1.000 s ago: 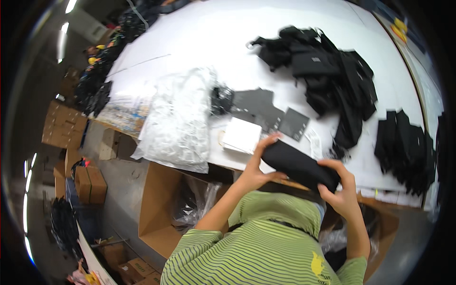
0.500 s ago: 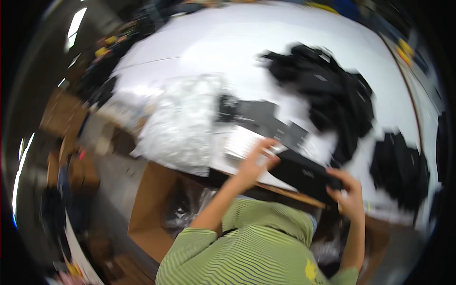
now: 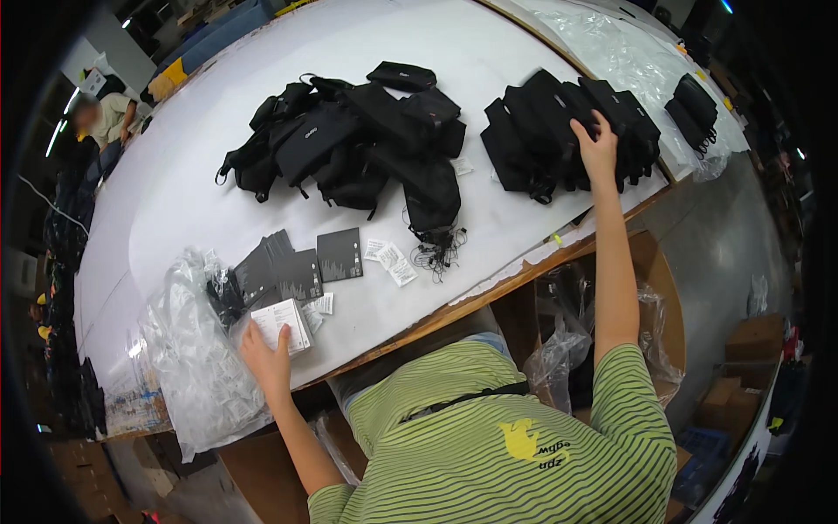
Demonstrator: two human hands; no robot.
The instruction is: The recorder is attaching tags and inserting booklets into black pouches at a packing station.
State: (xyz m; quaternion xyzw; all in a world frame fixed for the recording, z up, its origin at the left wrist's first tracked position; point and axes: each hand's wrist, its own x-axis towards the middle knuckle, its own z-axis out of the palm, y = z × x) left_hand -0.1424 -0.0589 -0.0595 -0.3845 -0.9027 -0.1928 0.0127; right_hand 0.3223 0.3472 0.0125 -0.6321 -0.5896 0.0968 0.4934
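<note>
My left hand point(image 3: 266, 356) is at a stack of white printed cards point(image 3: 285, 321) on the left of the table, thumb on the top card and fingers round its edge. Clear plastic bags point(image 3: 196, 349) lie right beside that hand. To the right, my right hand point(image 3: 600, 150) reaches over a row of black fabric pouches point(image 3: 537, 113); its fingers are apart, at the upper part of the pouches, with nothing visibly gripped. Dark grey printed cards point(image 3: 298, 272) are fanned out beyond the white stack, with small white labels point(image 3: 393, 260) close by.
A heap of black pouches point(image 3: 323, 140) covers the table's middle. Black cords point(image 3: 439, 253) lie in front of it. Cardboard boxes with plastic point(image 3: 656, 293) stand below the wooden table edge point(image 3: 515, 284). Another person point(image 3: 113, 113) is at the far left.
Both hands have parted from the black pouch they held in front of me. My left hand has gone to the white cards, my right to the pouch row. The view has turned right.
</note>
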